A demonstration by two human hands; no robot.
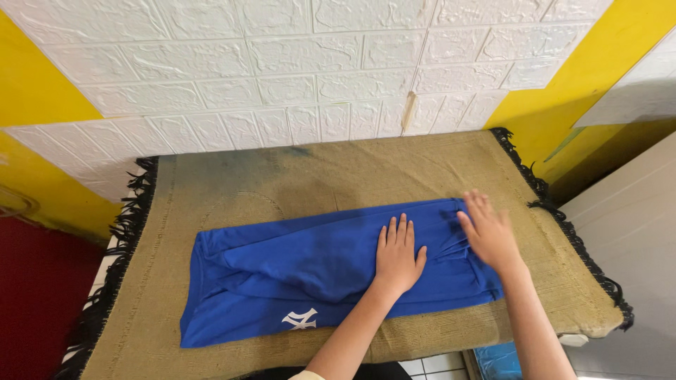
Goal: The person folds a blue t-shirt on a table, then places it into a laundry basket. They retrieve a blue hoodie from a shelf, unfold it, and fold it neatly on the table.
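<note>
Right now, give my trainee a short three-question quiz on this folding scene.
1. True or false: both hands lie flat, palms down, on the blue garment.
2. Which hand is nearer the garment's right end? A) left hand B) right hand
3. Fill in: the garment lies on a tan mat edged with ____ fringe.

Key: 1 true. 2 B. 3 black.
</note>
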